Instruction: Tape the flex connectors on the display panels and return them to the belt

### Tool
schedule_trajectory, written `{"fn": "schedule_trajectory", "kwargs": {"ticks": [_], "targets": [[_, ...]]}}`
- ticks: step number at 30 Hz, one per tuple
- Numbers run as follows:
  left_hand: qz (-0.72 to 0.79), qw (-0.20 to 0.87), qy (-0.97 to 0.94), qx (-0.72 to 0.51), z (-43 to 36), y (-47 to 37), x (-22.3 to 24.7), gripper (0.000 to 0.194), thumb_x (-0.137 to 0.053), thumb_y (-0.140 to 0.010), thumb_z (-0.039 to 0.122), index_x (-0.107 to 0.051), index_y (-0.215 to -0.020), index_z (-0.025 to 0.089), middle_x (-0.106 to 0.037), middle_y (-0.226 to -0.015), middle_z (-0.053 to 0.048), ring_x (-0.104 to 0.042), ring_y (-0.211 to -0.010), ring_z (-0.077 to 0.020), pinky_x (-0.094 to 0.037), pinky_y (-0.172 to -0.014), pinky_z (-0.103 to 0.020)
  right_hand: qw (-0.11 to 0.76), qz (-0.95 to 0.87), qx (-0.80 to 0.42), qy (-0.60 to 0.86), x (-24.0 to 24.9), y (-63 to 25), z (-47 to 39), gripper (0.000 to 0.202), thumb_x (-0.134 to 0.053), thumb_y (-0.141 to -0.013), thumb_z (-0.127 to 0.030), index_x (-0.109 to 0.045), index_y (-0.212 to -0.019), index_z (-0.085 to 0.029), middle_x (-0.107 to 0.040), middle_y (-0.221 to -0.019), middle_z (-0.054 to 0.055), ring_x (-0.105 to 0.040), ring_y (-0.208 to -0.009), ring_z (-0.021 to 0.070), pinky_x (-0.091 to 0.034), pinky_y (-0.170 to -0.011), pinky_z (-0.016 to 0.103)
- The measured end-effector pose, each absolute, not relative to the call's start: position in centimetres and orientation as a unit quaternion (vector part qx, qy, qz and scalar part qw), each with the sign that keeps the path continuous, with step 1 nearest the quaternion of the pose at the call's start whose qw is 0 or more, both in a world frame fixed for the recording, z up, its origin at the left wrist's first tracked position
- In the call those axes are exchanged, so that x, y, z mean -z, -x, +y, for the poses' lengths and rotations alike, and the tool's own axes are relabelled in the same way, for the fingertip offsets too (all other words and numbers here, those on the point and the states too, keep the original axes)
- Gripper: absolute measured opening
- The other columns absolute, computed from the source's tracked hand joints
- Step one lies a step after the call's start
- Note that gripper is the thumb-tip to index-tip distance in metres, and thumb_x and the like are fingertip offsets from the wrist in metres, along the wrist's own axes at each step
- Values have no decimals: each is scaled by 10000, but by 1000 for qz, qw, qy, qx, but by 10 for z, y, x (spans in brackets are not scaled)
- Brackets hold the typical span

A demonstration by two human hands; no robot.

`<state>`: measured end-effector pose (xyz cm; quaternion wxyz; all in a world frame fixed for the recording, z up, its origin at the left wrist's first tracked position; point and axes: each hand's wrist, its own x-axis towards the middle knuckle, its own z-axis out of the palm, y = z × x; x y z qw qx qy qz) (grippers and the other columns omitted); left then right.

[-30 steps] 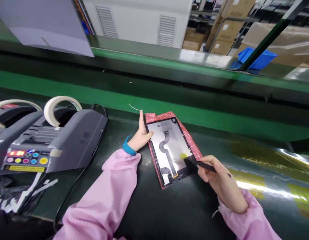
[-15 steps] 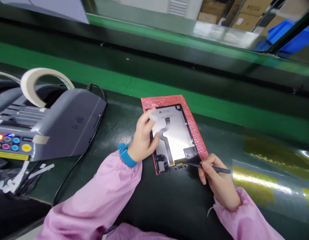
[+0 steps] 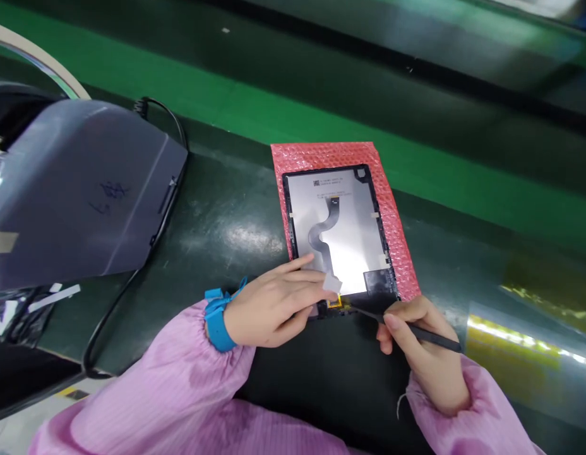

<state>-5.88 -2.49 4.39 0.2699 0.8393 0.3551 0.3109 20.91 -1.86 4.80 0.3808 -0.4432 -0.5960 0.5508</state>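
Observation:
A tablet-like panel with a silver back and black frame lies on a red bubble-wrap sheet. A curved grey flex cable runs down it to a yellow-edged connector. My left hand, with a blue wristband, rests over the panel's lower left, fingers extended. A small whitish piece is at its index fingertip, apparently stuck there. My right hand pinches dark tweezers, whose tip reaches the panel's lower edge beside the connector.
At left stands a grey tape dispenser with a black cable along its side. Scraps of white strip lie below it. Clear film with yellow tape lies at right, and a green ledge runs behind.
My left hand has come down from above the panel's left side to its lower edge by the connector. The view has moved closer. My right hand keeps the tweezers at the lower edge.

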Motion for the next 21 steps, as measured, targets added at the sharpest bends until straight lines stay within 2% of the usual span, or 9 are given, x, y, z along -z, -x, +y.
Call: {"fn": "schedule_trajectory", "kwargs": {"ticks": [4,15,21], "targets": [[372,256,-844,-290,-23,60,-43,376,-476,-930,38,-562,-1283,132,-707,-1271,-136,-606,-1305,-230,-395,-1213,-485,385,-610,-537,438,-50,-208,-22,168,-635,-946,-120,-563,-836,-225,-663,-646,-54,-617,-492,89,-508,-495,202],[388,260,-835,-291,-22,61,-43,462,-474,-935,45,-530,-1366,201,-678,-1352,-86,-587,-1334,-193,-397,-1213,-451,364,-609,-546,445,-52,-205,-24,157,-657,-935,-131,-573,-851,-235,-666,-649,-40,-619,-498,112,-510,-482,230],[394,263,-836,-275,-23,61,-42,480,-463,-934,49,-524,-1389,188,-653,-1391,-92,-569,-1352,-197,-385,-1221,-453,364,-621,-535,443,-49,-206,-24,139,-669,-926,-121,-606,-871,-233,-680,-686,-32,-637,-519,110,-532,-495,227]]}}
